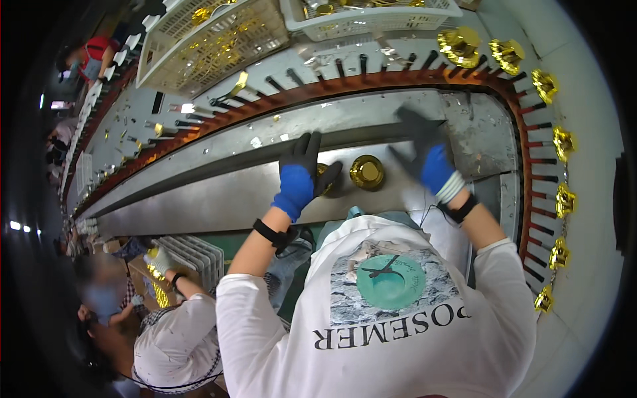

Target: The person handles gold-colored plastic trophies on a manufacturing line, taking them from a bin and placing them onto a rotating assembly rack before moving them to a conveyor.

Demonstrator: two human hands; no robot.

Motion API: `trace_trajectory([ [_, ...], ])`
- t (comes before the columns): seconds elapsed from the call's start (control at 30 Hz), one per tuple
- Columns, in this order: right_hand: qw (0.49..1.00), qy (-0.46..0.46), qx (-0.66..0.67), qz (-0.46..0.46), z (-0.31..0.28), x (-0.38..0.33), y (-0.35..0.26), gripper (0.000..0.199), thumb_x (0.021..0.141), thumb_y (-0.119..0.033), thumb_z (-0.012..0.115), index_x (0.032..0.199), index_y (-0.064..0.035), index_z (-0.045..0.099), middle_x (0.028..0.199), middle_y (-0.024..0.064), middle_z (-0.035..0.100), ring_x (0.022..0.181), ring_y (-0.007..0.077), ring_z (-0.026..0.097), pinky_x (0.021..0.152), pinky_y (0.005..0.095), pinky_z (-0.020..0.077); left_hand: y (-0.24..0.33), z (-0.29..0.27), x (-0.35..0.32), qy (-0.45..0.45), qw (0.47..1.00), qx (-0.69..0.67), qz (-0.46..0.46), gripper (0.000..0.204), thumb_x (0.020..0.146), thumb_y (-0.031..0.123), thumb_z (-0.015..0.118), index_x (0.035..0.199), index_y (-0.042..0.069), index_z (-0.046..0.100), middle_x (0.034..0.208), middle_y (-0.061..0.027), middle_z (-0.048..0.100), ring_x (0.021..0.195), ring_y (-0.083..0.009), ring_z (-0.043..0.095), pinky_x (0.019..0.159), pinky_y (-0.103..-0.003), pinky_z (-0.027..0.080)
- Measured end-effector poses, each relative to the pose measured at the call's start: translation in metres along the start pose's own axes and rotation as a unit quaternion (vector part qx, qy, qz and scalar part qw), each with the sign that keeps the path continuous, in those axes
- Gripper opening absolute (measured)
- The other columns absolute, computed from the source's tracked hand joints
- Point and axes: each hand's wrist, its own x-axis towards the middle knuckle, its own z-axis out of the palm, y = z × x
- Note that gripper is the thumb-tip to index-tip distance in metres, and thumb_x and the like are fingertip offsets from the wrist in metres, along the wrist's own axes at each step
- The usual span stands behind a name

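Both my hands wear black gloves with blue backs. My left hand (302, 174) grips a small round gold part (325, 176) on the grey metal ledge (219, 192); the glove hides most of the part. A second round gold part (366, 172) stands free on the ledge just to its right, between my hands. My right hand (424, 156) lies spread on the ledge further right, fingers apart, holding nothing.
A brown conveyor track (371, 83) with black pegs curves behind the ledge and down the right side, carrying several gold parts (564, 199). White crates (212, 40) with gold pieces stand at the back. Another person (176, 345) in a white cap works at the lower left.
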Motion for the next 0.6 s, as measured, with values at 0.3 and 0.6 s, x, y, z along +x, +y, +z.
trace_trajectory([
  [0.3, 0.937, 0.086, -0.249, 0.227, -0.204, 0.148, 0.198, 0.071, 0.093, -0.052, 0.075, 0.145, -0.0066, 0.063, 0.130, 0.0263, 0.072, 0.117, 0.0427, 0.071, 0.101, 0.0472, 0.0573, 0.147, -0.021, 0.298, 0.168, 0.964, -0.072, 0.192, 0.060, 0.090, 0.054, 0.077, 0.128, 0.009, 0.066, 0.115, -0.0213, 0.073, 0.089, -0.0412, 0.074, 0.074, -0.052, 0.059],
  [0.6, 0.972, 0.145, -0.170, -0.075, -0.135, 0.116, 0.063, 0.038, 0.092, -0.019, 0.080, 0.127, -0.0085, 0.073, 0.115, 0.0181, 0.075, 0.102, 0.0374, 0.073, 0.089, 0.0447, 0.0583, 0.082, -0.091, 0.195, 0.128, 0.968, -0.132, 0.169, 0.051, 0.087, 0.043, 0.085, 0.124, 0.011, 0.073, 0.093, -0.0163, 0.074, 0.084, -0.0360, 0.074, 0.073, -0.047, 0.059],
])
